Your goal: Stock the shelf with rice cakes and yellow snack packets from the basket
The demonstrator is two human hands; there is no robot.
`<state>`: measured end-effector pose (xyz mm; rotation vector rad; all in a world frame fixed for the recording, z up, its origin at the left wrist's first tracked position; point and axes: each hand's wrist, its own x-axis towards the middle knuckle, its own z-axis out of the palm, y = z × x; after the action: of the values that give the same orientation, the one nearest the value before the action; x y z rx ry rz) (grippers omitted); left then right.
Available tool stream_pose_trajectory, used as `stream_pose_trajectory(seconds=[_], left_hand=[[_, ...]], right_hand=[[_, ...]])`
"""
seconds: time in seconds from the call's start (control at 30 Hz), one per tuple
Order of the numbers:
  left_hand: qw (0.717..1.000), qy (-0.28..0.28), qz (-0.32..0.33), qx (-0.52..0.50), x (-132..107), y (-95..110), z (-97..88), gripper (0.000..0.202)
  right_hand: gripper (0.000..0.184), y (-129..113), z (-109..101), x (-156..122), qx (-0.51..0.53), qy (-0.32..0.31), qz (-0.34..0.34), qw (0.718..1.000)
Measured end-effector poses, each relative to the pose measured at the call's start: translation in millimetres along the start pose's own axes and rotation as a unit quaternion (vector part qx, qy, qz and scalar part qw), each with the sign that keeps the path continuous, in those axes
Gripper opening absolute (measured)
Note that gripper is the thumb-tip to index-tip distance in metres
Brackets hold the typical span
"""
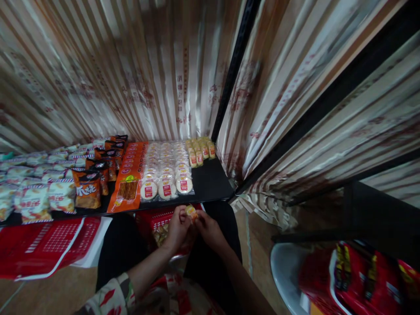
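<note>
A small yellow wrapped snack (190, 211) is pinched between my left hand (179, 228) and my right hand (210, 228), just in front of the shelf edge. Both hands have their fingers closed on it. Below them, between my knees, a red basket (144, 221) holds several more yellow packets (160, 235). On the black shelf (213, 181), similar yellow packets (200, 153) stand in rows at the back right corner. Beside those lie rows of round white crackers (167, 188) in clear wrappers with red labels.
An orange snack sheet (131, 175), brown-orange bags (88, 188) and white bags (36, 201) fill the shelf's left part. Another red basket (65, 245) is at lower left. Black posts (236, 70) and curtains (147, 65) enclose the shelf. Red packages (361, 275) sit at lower right.
</note>
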<state>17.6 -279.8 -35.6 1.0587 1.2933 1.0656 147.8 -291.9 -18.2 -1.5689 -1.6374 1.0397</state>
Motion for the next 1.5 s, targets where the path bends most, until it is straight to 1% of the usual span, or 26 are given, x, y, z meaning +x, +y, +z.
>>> stream_pose_trajectory(seconds=[0.13,0.23,0.33,0.47,0.6,0.7,0.9,1.07,1.3,1.4,1.5], left_hand=[[1.0,0.003,0.024,-0.009,11.9,9.1,12.2,0.026],[0.999,0.016,0.039,0.001,20.5,16.0,21.3,0.028],[0.998,0.022,0.046,0.04,27.5,26.2,30.1,0.029],[0.993,0.031,0.054,0.101,35.9,40.7,41.1,0.03],[0.983,0.052,0.066,0.161,46.3,50.7,51.7,0.032],[0.98,0.049,0.066,0.18,53.8,54.7,60.0,0.034],[0.976,0.044,0.059,0.203,65.4,53.6,76.2,0.035],[0.971,0.043,0.061,0.228,74.3,49.9,83.6,0.038],[0.981,0.036,0.048,0.186,84.1,48.0,87.9,0.049],[0.985,0.041,0.047,0.164,90.9,43.4,91.6,0.046],[0.984,0.045,0.059,0.163,97.2,39.5,95.9,0.039]], right_hand=[[0.029,-7.8,-12.1,4.7,-0.001,0.028,-0.004,1.0],[0.032,-7.9,-19.3,8.3,-0.037,0.058,-0.022,0.997],[0.031,-4.3,-25.5,12.4,-0.105,0.087,-0.03,0.99],[0.033,1.0,-31.9,21.8,-0.191,0.11,-0.047,0.974],[0.038,5.3,-35.3,34.6,-0.232,0.134,-0.052,0.962],[0.04,9.2,-37.9,42.6,-0.25,0.152,-0.045,0.955],[0.041,17.5,-45.8,51.2,-0.267,0.158,-0.021,0.95],[0.043,22.7,-48.8,58.1,-0.274,0.159,0.003,0.948],[0.042,27.5,-51.1,73.7,-0.253,0.179,0.014,0.951],[0.043,30.3,-52.0,82.1,-0.246,0.188,0.016,0.951],[0.044,34.7,-51.2,90.2,-0.238,0.205,0.013,0.949]])
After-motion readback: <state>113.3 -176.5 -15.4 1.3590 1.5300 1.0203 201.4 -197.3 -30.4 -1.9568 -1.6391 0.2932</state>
